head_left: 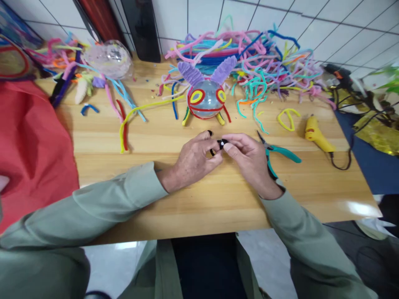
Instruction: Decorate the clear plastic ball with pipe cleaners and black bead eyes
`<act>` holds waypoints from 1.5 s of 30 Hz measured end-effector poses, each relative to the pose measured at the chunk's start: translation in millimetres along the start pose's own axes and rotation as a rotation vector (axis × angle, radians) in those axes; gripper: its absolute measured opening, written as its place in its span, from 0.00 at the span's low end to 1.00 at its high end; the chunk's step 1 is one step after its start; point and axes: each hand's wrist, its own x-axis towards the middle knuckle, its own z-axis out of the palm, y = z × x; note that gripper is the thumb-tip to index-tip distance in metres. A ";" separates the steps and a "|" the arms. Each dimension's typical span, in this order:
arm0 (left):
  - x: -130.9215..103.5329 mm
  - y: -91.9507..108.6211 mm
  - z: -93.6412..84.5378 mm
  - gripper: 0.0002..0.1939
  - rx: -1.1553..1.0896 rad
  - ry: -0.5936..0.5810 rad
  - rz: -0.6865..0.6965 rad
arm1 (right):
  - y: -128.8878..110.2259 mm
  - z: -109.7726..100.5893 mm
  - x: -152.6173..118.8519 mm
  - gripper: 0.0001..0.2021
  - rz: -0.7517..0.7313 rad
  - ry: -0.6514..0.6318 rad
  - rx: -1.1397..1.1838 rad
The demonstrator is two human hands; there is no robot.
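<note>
Over the middle of the wooden table, my left hand (198, 155) and my right hand (247, 160) meet with their fingers closed around a small black piece with a white spot (222, 143). It looks like a bent black pipe cleaner, though fingers hide much of it. Just behind them stands a clear ball figure (207, 99) with purple ears, yellow-and-red eyes and a red mouth line. Teal-handled pliers (282, 152) lie beside my right hand, partly hidden by its wrist.
A yellow glue gun (318, 135) with a black cord lies at right. Heaped pipe cleaners (255, 62) fill the back. Left are a clear plastic ball (109, 58), a long yellow pipe cleaner (149, 104), a red one (122, 124) and red cloth (37, 145). A bent yellow loop (288, 119) lies near the pliers.
</note>
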 end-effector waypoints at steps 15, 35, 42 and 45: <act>6.8 8.8 -7.4 0.07 -0.312 -0.031 -0.049 | 7.9 -4.7 -0.1 0.10 -0.096 -0.037 -0.072; 7.9 12.0 -11.9 0.12 -0.295 -0.214 -0.248 | 4.1 -6.9 0.2 0.12 -0.185 -0.015 -0.322; 11.9 12.9 -15.1 0.09 -0.514 -0.259 -0.357 | 0.6 -5.2 1.2 0.13 -0.253 -0.031 -0.383; 12.4 13.6 -13.5 0.08 -0.609 -0.262 -0.405 | -1.9 -3.4 -0.2 0.14 -0.299 0.007 -0.441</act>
